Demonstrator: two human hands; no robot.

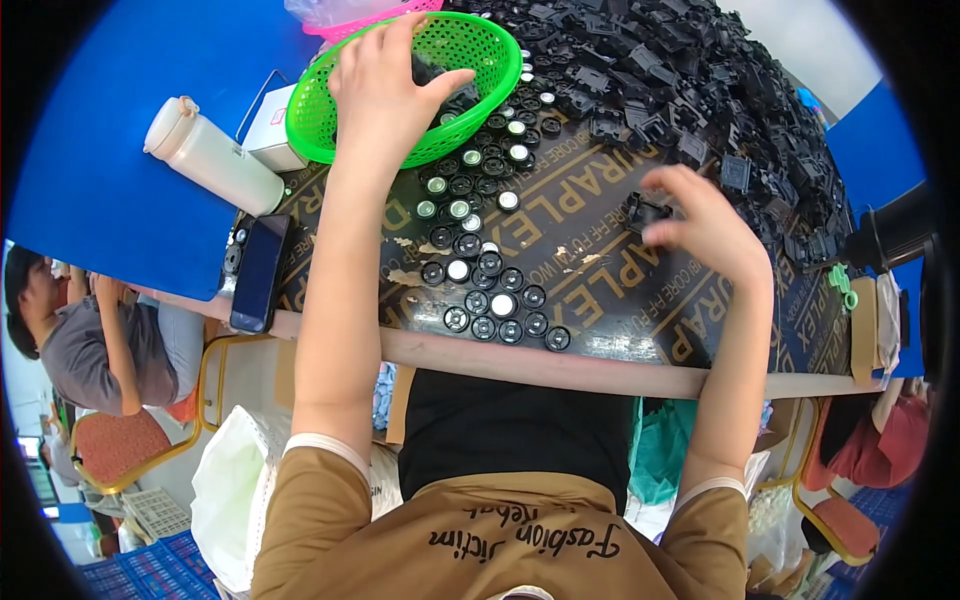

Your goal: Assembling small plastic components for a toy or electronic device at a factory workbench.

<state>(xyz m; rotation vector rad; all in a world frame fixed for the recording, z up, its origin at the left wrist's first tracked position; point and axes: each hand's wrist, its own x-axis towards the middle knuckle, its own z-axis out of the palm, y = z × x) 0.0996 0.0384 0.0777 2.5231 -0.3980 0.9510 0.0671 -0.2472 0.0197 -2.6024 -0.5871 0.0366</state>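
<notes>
Left hand (385,95) over green basket (497,60), fingers (400,42) spread, right hand (712,225) at black part (648,211) (can't tell whether grasped)

The green oval basket (490,55) has perforated walls, contains dark parts (462,98), and sits at the far left of the patterned dark worktop (600,290). The small black plastic component (648,212) is angular, right of centre; its exact pose is unclear.
</notes>
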